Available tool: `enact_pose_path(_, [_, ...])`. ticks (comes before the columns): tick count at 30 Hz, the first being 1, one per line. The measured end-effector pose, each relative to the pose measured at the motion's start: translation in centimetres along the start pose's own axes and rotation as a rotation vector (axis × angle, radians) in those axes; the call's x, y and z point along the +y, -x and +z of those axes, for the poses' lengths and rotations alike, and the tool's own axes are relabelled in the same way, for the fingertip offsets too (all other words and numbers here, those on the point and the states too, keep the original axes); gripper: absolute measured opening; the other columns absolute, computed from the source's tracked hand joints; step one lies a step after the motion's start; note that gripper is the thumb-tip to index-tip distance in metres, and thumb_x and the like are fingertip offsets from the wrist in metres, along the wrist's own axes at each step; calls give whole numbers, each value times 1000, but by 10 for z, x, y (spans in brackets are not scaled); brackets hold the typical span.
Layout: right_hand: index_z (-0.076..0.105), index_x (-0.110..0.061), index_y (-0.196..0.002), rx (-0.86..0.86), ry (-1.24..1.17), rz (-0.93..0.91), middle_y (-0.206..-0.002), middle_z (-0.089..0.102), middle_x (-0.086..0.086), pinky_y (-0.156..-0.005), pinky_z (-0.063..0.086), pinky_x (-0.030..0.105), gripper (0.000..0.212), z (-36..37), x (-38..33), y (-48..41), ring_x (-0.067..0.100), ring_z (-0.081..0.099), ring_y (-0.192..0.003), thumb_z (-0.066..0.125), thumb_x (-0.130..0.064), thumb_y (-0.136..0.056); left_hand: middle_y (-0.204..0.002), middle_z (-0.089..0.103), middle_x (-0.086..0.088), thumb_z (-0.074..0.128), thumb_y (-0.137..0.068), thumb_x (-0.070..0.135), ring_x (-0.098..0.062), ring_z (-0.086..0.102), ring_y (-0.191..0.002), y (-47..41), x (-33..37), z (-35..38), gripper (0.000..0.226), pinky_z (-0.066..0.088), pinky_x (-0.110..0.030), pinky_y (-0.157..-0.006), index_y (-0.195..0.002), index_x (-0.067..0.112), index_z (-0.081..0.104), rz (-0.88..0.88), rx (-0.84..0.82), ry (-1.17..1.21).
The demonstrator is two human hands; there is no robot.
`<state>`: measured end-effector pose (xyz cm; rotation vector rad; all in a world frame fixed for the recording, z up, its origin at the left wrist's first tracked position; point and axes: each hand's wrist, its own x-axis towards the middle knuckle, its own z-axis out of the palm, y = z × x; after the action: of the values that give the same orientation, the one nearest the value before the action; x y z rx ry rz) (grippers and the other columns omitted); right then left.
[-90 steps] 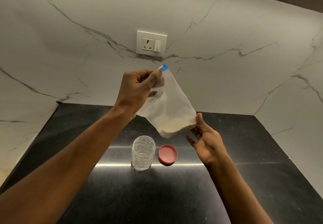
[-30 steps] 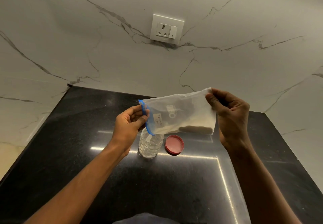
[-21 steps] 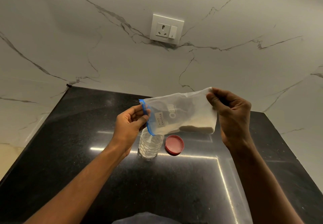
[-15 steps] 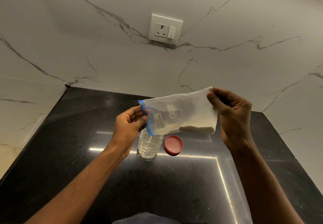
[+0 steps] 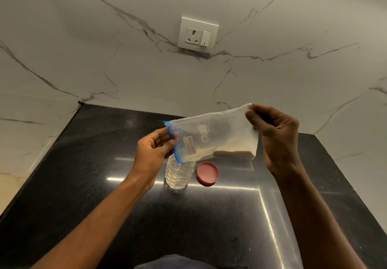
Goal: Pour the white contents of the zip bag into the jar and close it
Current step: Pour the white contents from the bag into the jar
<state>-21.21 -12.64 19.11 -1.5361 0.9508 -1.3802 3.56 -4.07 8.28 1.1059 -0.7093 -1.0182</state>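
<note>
The clear zip bag (image 5: 217, 136) with a blue zip strip lies sideways in the air, its mouth at the left and lower, right over the jar. My left hand (image 5: 154, 152) pinches the blue mouth edge. My right hand (image 5: 276, 138) holds the bag's closed upper right corner, raised. White powder lies along the bag's lower edge, and a thin white stream falls from the mouth into the clear ribbed jar (image 5: 179, 174), which stands upright on the black counter (image 5: 83, 185). The red lid (image 5: 207, 173) lies flat just right of the jar.
White marble walls close in the counter at the back, left and right. A wall socket with a switch (image 5: 198, 35) sits above the back edge. Dark cloth shows at the bottom middle of the view.
Three seconds ago the bag hung upright from my left hand above the jar. It has since been laid sideways, mouth over the jar, and the powder has slid towards the mouth and begun to fall.
</note>
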Motion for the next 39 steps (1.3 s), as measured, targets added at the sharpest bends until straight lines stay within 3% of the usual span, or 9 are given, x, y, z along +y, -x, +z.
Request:
enact_pose_path(12, [80,-22,-104,-11,11,3,-99,82,-8,-86,61,27,17,3,0,1,12,76,-97,78,-12,-91,-108,83,7,69,-96,4,-12,78,-105,6,2,1,30,64,-24,-79,-114,27,73,-11,6,1])
enact_pose_path(17, [79,-18,-108,-23,69,10,-101,82,-6,-94,61,36,19,2,1,1,17,76,-102,78,-11,-90,-110,78,-2,78,-92,8,-25,75,-110,5,8,-5,29,64,-33,-84,-116,20,68,-115,8,-257])
enact_pose_path(19, [79,-18,-107,-24,54,21,-101,82,-7,-94,61,36,19,-1,2,2,15,76,-101,78,-13,-89,-122,67,-4,85,-86,16,-26,68,-117,2,17,-8,51,59,-36,-91,-128,18,56,-182,-1,-424])
enact_pose_path(23, [80,-20,-108,-36,64,21,-102,82,-6,-92,61,32,19,-3,8,5,14,76,-99,77,-12,-91,-142,52,-1,85,-83,43,-18,48,-131,-1,54,10,70,41,-41,-107,-140,25,49,265,9,-867])
enact_pose_path(26, [79,-23,-107,-54,54,13,-102,82,-7,-89,62,30,18,-4,11,5,13,76,-99,76,-13,-92,-144,61,5,71,-90,56,-18,53,-133,-11,79,52,60,35,-48,-110,-142,29,57,500,-224,-1026])
enact_pose_path(32, [78,-24,-112,-75,69,-5,-106,79,0,-85,64,34,21,-7,16,7,20,75,-98,76,-14,-93,-106,79,1,68,-102,26,-19,71,-101,-43,90,104,16,55,-51,-96,-110,20,80,430,-491,-1083])
enact_pose_path(34, [69,-27,-126,-96,142,-5,-117,73,-2,-87,63,32,43,-13,19,6,16,72,-106,85,-27,-85,-107,78,1,67,-102,19,-18,70,-100,-46,86,104,16,59,-48,-94,-108,18,82,411,-511,-1003])
enact_pose_path(37, [49,-35,-142,-255,286,151,-140,58,-5,-99,56,35,84,-23,26,3,15,62,-124,94,-37,-71,-108,77,1,67,-102,17,-8,66,-93,-48,80,102,16,59,-34,-90,-110,15,81,429,-531,-920])
enact_pose_path(39, [57,-23,-136,-383,233,247,-134,65,3,-97,60,44,70,-26,35,6,28,67,-120,92,-34,-77,-109,76,3,67,-103,16,1,63,-88,-48,77,102,18,54,-19,-85,-112,14,81,433,-548,-911])
